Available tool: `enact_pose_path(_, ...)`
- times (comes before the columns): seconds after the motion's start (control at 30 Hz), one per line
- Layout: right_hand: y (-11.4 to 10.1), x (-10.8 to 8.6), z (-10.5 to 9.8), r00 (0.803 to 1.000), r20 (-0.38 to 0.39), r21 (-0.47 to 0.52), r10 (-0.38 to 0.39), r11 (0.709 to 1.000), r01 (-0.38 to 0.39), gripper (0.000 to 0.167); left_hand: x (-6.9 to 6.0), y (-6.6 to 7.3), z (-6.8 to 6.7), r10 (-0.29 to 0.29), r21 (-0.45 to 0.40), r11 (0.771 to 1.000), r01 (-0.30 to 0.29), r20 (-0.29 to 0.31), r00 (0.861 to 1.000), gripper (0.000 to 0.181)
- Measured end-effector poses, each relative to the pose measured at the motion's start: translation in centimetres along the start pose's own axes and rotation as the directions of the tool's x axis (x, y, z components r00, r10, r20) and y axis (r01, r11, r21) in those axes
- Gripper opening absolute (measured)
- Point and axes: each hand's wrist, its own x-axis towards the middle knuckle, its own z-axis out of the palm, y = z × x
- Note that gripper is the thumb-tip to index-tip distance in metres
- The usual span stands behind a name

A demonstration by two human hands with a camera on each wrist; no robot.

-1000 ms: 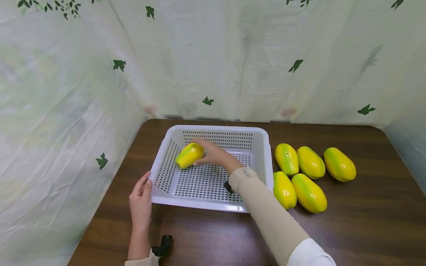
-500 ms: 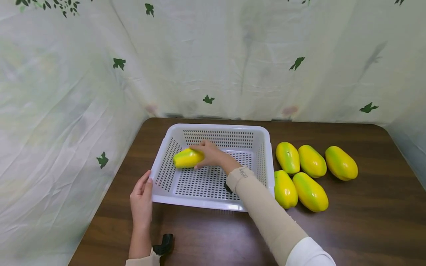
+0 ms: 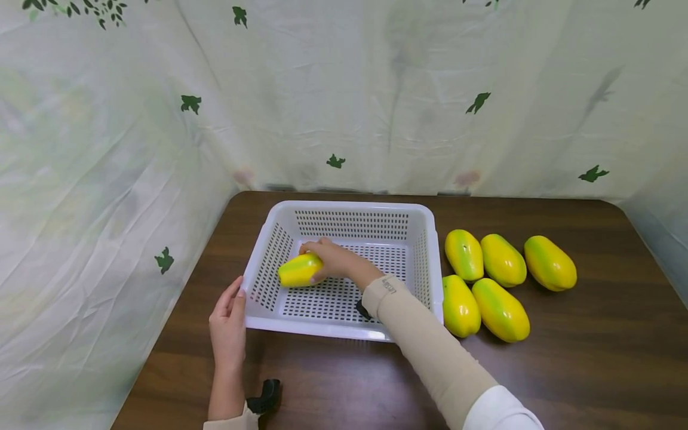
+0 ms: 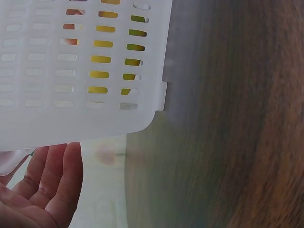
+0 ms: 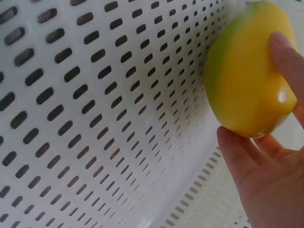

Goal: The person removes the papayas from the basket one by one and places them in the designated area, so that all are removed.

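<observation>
My right hand grips a glossy yellow-green papaya by its rounded end, inside the left half of a white perforated plastic basket. In the right wrist view, thumb and fingers hold the papaya from opposite sides, close to the basket's perforated floor; whether they touch is unclear. My left hand holds the basket's left rim near the front corner, thumb on the near side. The left wrist view has its fingers at the rim, and yellow and green showing through the slots.
Several more papayas lie on the brown wooden table just right of the basket, two close against its right side. A pale curtain with green leaf and bird shapes hangs behind and to the left.
My right hand has brought the papaya toward the near side of the basket and lower. The fruit has turned from slanted to nearly sideways. The left hand and basket stay in place.
</observation>
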Motion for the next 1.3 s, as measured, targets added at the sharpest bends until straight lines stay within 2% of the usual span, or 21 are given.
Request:
enact_pose_path(0.03, 0.0, -0.1, -0.1, 1.000, -0.002, 0.000, 0.002, 1.000, -0.002, 0.056, -0.1, 0.4, 0.2, -0.012, 0.027, 1.000, 0.013, -0.012, 1.000, 0.038)
enact_pose_path(0.1, -0.1, -0.4, -0.3, 1.000, -0.009, 0.004, 0.000, 1.000, 0.000, 0.058, 0.4, -0.9, 0.1, -0.007, 0.016, 1.000, 0.008, -0.016, 1.000, 0.039)
enact_pose_path(0.17, -0.1, -0.7, -0.6, 1.000, -0.020, 0.007, -0.009, 1.000, 0.009, 0.059, 0.7, -1.5, 0.1, -0.018, 0.048, 0.999, 0.019, -0.019, 1.000, 0.041)
enact_pose_path(0.27, -0.1, -1.1, -1.1, 0.998, -0.047, 0.004, -0.046, 0.999, 0.046, 0.060, 1.4, -3.3, -0.1, -0.018, 0.000, 1.000, 0.018, -0.020, 1.000, 0.040)
enact_pose_path(0.37, 0.1, -1.7, -1.6, 0.993, -0.082, 0.007, -0.079, 0.997, 0.080, 0.059, 1.0, -2.4, 0.0, -0.013, 0.014, 1.000, 0.013, -0.016, 1.000, 0.041)
enact_pose_path(0.4, 0.1, -1.8, -1.7, 0.992, -0.093, 0.017, -0.089, 0.996, 0.091, 0.059, 0.8, -1.9, 0.0, -0.013, -0.011, 1.000, 0.013, -0.018, 1.000, 0.040)
enact_pose_path(0.5, 0.3, -2.4, -2.2, 0.987, -0.123, 0.044, -0.106, 0.993, 0.112, 0.059, 0.0, 0.3, 0.2, -0.011, -0.004, 1.000, 0.011, -0.014, 1.000, 0.039)
enact_pose_path(0.63, 0.6, -3.4, -3.0, 0.976, -0.162, 0.062, -0.146, 0.985, 0.158, 0.058, -0.3, 1.6, 0.4, -0.042, 0.013, 0.999, 0.042, -0.019, 0.999, 0.037)
enact_pose_path(0.7, 0.7, -4.0, -3.4, 0.970, -0.176, 0.069, -0.165, 0.981, 0.179, 0.056, -0.4, 1.9, 0.5, -0.060, 0.046, 0.997, 0.061, -0.025, 0.998, 0.037)
enact_pose_path(0.8, 0.8, -4.9, -4.0, 0.963, -0.203, 0.076, -0.179, 0.977, 0.198, 0.054, -0.4, 2.0, 0.5, -0.076, 0.041, 0.996, 0.078, -0.037, 0.996, 0.036)
enact_pose_path(1.03, 1.1, -7.1, -5.3, 0.940, -0.295, 0.125, -0.169, 0.969, 0.214, 0.054, -0.3, 1.7, 0.4, -0.065, 0.031, 0.997, 0.066, -0.045, 0.997, 0.035)
enact_pose_path(1.3, 1.6, -9.7, -6.5, 0.884, -0.430, 0.131, -0.184, 0.956, 0.263, 0.056, -0.2, 1.7, 0.4, -0.069, 0.038, 0.997, 0.071, -0.042, 0.997, 0.034)
